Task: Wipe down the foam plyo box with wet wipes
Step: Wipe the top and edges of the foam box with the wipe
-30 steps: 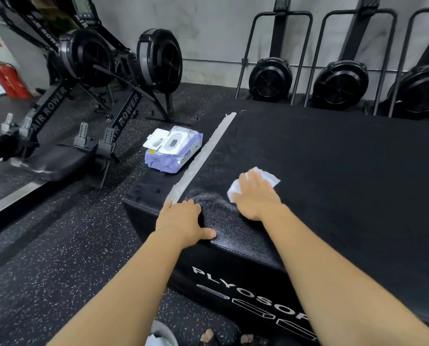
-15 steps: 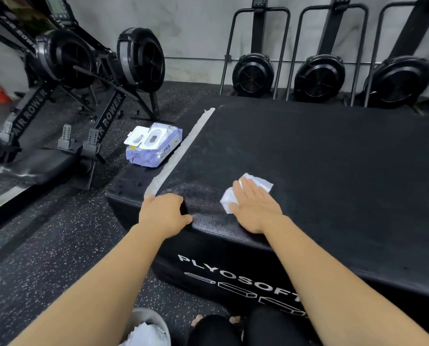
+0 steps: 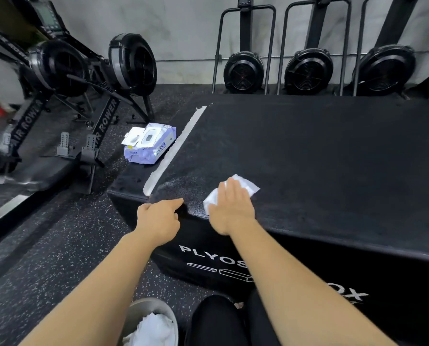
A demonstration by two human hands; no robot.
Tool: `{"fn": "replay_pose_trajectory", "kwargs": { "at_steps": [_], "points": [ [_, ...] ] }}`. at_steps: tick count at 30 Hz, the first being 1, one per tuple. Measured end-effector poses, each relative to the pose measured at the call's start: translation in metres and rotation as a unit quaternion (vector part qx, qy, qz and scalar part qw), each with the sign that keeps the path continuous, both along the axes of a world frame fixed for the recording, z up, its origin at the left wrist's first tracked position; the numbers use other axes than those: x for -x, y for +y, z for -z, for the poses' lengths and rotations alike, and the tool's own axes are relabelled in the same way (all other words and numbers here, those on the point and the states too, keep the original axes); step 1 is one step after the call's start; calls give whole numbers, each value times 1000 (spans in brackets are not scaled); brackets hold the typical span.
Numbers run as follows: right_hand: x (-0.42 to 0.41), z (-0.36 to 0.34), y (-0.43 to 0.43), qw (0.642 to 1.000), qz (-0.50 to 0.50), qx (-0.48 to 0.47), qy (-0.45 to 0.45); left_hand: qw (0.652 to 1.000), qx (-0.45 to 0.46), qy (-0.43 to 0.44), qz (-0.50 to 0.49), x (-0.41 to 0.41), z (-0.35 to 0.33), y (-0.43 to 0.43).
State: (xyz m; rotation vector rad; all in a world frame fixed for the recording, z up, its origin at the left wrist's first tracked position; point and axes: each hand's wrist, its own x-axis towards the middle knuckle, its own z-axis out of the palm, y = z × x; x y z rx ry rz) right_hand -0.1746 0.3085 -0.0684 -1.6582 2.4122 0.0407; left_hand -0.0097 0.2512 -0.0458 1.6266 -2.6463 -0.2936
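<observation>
Down by the person's knees sits a grey round bin (image 3: 136, 313) with used white wipes in it. It was not in view a second ago; the head has tipped lower. Just above it, the left hand (image 3: 158, 221) has eased off. Before, its fingers lay over the near corner of the black foam plyo box (image 3: 320, 151). Now the thumb sticks out along the edge and the fingers are bent at the corner, and I cannot tell if they hold on. Right beside it, the right hand (image 3: 231, 208) lies flat with straight fingers, pressing the white wet wipe (image 3: 247, 187) onto the box top. Hand and wipe have slid back toward the person, so the heel of the hand now sits at the front edge. I think one stroke is ending here. The patch between the hands looks shiny and wet, but the big top past the right hand still needs wiping. Farther off, past the left hand, the purple pack of wet wipes (image 3: 149, 147) stays with its lid open beside a white strip of tape (image 3: 176, 151). Black rowing machines (image 3: 131, 63) stand behind.
</observation>
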Motion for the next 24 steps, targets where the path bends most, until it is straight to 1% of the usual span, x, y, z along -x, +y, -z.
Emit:
{"fn": "replay_pose_trajectory", "kwargs": {
  "at_steps": [3, 7, 10, 14, 18, 20, 24],
  "points": [
    [-21, 1, -8, 999, -34, -9, -6, 1000, -7, 3, -4, 0, 0, 3],
    [3, 3, 15, 995, -92, 18, -16, 1000, -9, 0, 4, 13, -2, 7],
    [32, 9, 47, 995, -95, 33, -2, 1000, -5, 4, 11, 25, -5, 9],
    [44, 12, 66, 997, -74, 0, 0, 1000, -21, 20, 7, 30, -12, 9],
    [23, 8, 45, 997, -78, -25, -8, 997, -53, 56, -18, 24, -17, -3],
    [7, 7, 24, 994, -104, -26, -12, 996, -41, 69, -34, 18, -16, -9],
    [-19, 2, -24, 986, -165, -30, -20, 996, -2, 67, -59, -1, -11, -28]
  ]
}}
